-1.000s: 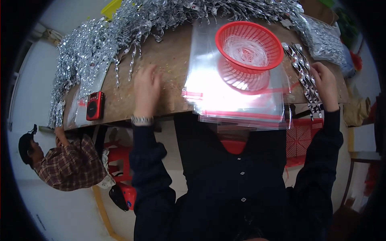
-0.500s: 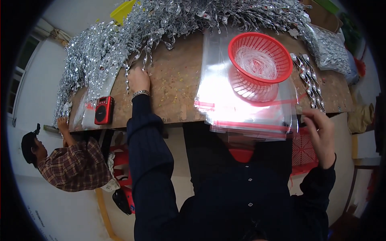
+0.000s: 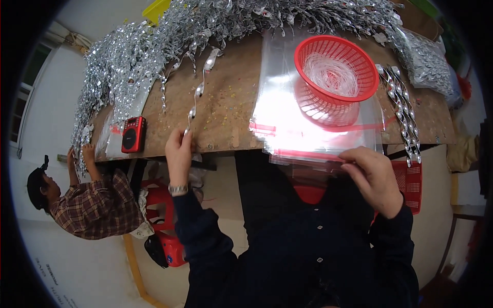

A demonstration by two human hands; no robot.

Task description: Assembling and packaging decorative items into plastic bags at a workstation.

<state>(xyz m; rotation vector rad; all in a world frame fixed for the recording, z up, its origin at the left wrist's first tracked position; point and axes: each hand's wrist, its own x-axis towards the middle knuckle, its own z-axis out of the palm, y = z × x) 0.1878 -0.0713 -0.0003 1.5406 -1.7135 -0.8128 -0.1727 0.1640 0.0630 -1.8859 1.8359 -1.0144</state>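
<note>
My left hand (image 3: 178,159) is closed, its thumb and fingers pinching the lower end of a twisted silver foil strand (image 3: 199,91). The strand stretches up across the brown table toward a large heap of similar silver strands (image 3: 210,25) at the far side. My right hand (image 3: 377,179) is over the front edge of a stack of clear plastic bags (image 3: 277,102) with red strips. Its fingers are loosely curved, with the thumb a little apart and nothing visible between them. Several twisted silver strands (image 3: 403,113) lie to the right, their ends hanging past the table edge.
On the bags stands a red mesh basket (image 3: 367,90) holding a coil of clear thread (image 3: 331,74). A red radio (image 3: 133,134) sits at the table's left. Beyond it, a person in a plaid shirt (image 3: 102,205) handles silver strands. Below the right edge is another red basket (image 3: 411,185).
My left hand has drawn a silver strand out of the heap toward me. My right hand has moved left, from beside the right-hand strands to the bags' front edge.
</note>
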